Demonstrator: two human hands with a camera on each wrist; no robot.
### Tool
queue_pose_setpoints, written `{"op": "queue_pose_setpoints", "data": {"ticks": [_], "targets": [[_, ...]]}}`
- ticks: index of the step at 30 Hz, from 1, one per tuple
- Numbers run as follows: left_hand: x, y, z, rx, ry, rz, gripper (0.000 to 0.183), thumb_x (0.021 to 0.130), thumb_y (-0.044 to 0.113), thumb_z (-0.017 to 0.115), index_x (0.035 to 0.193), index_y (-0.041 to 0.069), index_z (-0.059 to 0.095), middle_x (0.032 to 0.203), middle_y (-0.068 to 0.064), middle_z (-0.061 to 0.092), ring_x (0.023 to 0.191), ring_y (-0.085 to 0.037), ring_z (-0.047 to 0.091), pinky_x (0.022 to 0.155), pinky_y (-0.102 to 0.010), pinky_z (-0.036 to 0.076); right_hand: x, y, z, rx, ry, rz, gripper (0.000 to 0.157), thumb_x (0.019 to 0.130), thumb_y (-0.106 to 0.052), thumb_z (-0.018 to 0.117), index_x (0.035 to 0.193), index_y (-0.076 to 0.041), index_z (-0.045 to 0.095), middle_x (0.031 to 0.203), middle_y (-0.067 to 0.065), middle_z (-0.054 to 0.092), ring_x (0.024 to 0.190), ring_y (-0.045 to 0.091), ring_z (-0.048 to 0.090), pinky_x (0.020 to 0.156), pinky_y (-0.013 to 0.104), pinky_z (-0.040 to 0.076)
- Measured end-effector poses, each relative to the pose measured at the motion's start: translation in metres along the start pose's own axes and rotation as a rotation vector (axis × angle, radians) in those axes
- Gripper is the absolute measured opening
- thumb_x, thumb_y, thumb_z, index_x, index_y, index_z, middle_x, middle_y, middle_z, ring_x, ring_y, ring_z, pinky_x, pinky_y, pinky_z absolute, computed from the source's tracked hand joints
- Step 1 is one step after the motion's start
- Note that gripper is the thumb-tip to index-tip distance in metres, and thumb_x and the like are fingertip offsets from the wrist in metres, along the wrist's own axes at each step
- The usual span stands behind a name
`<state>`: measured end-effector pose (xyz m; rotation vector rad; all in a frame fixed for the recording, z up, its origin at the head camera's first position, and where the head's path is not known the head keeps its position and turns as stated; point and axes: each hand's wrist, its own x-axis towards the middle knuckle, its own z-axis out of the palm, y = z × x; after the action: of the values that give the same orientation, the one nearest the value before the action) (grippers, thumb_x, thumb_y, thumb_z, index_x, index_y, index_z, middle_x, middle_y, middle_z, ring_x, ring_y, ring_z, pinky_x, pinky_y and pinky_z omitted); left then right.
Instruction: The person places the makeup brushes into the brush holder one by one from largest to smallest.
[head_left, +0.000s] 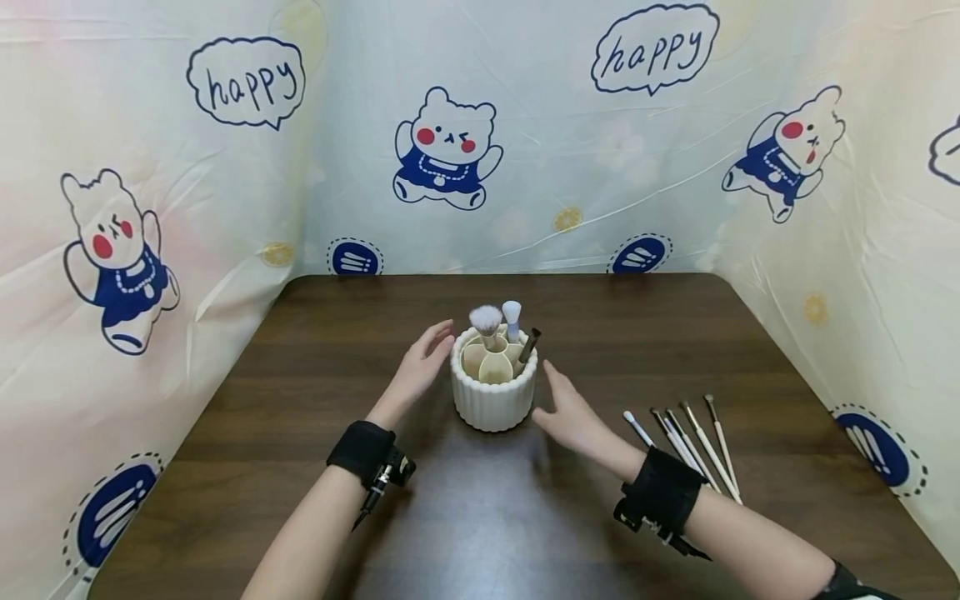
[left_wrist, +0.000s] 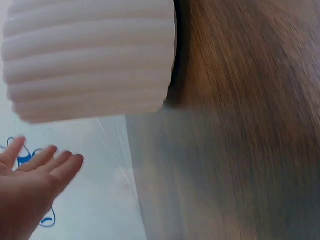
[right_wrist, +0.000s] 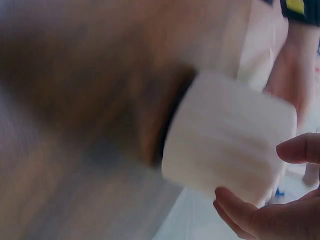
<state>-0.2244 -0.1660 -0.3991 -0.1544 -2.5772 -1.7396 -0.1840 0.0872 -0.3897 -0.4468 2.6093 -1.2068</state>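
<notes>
White holder: ribbed pot [head_left: 493,406], upright on the brown wood-grain table [head_left: 480,533], roughly mid-table, between our two hands. Scalloped rim.
Divider: cream insert [head_left: 496,367] inside the pot, rounded compartments.
Fluffy brush: biggest of three in the pot [head_left: 486,318], bristles up, toward the back.
White-headed brush: beside it on the right [head_left: 512,315], standing head up.
Dark brush: right side of the pot [head_left: 528,347], tilted outward to the right, tip above the rim.
Left hand: [head_left: 417,368] at the pot's left side, released, fingers extended and loose, grasping nothing. Fingertips near the rim in head view; left wrist view shows a gap to the ribbed wall.
Right hand: [head_left: 573,419] at the pot's right side, released, fingers spread from thumb, grasping nothing. Very near the wall; we can't tell whether the thumb makes contact. Right wrist view is blurred.
Loose brushes: five slim ones [head_left: 709,450] lying on the table to the right of the pot, roughly side by side, slanted, pale handles. Lower ends of some run behind our right wrist.
Wrist straps: black, one on the left [head_left: 362,452], one on the right [head_left: 664,492], each with small hardware attached.
Backdrop: pale sheet [head_left: 540,158] around the table's back and sides, printed with blue-clad bears [head_left: 442,171] and "happy" bubbles [head_left: 246,82].
</notes>
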Motion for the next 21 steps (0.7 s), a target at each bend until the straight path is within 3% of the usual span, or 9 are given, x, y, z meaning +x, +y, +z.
{"op": "queue_pose_setpoints", "data": {"ticks": [2, 6, 11, 16, 21], "targets": [[0.002, 0.001, 0.004, 0.011, 0.01, -0.033, 0.05, 0.104, 0.03, 0.039, 0.148, 0.008, 0.033, 0.152, -0.02, 0.035, 0.143, -0.032, 0.031, 0.116, -0.048, 0.028, -0.005, -0.001, 0.007, 0.012, -0.01, -0.013, 0.08, 0.087, -0.006, 0.053, 0.151, 0.005, 0.006, 0.158, 0.027, 0.011, 0.146, 0.039, 0.015, 0.116, 0.054, 0.023], [0.006, 0.002, 0.013, 0.016, 0.029, -0.077, 0.051, 0.105, 0.03, 0.029, 0.152, 0.01, 0.026, 0.157, -0.014, 0.027, 0.146, -0.029, 0.024, 0.119, -0.046, 0.021, -0.013, -0.005, 0.018, 0.057, -0.009, -0.036, 0.085, 0.085, -0.004, 0.054, 0.152, 0.004, 0.001, 0.158, 0.028, 0.004, 0.147, 0.039, 0.009, 0.115, 0.056, 0.023], [0.009, 0.001, 0.022, 0.037, 0.017, -0.06, 0.051, 0.106, 0.032, 0.022, 0.152, 0.009, 0.026, 0.158, -0.01, 0.026, 0.146, -0.028, 0.024, 0.12, -0.045, 0.019, -0.015, -0.007, 0.025, 0.088, -0.003, -0.048, 0.088, 0.084, -0.002, 0.053, 0.151, 0.003, -0.004, 0.159, 0.025, -0.001, 0.148, 0.037, 0.006, 0.116, 0.055, 0.022], [0.011, 0.001, 0.027, 0.037, -0.019, -0.08, 0.052, 0.106, 0.038, 0.022, 0.15, 0.013, 0.031, 0.157, -0.009, 0.03, 0.146, -0.028, 0.026, 0.119, -0.047, 0.022, -0.014, -0.008, 0.029, 0.111, -0.024, -0.045, 0.09, 0.086, -0.002, 0.053, 0.151, 0.003, -0.009, 0.159, 0.024, -0.005, 0.148, 0.035, 0.003, 0.117, 0.053, 0.02], [0.013, 0.0, 0.029, 0.021, 0.007, -0.116, 0.048, 0.104, 0.037, 0.028, 0.146, 0.017, 0.039, 0.154, -0.009, 0.036, 0.144, -0.029, 0.03, 0.117, -0.048, 0.026, -0.013, -0.009, 0.032, 0.116, -0.033, -0.048, 0.091, 0.086, -0.003, 0.053, 0.15, 0.002, -0.011, 0.159, 0.023, -0.009, 0.149, 0.034, 0.002, 0.118, 0.052, 0.019]]}}
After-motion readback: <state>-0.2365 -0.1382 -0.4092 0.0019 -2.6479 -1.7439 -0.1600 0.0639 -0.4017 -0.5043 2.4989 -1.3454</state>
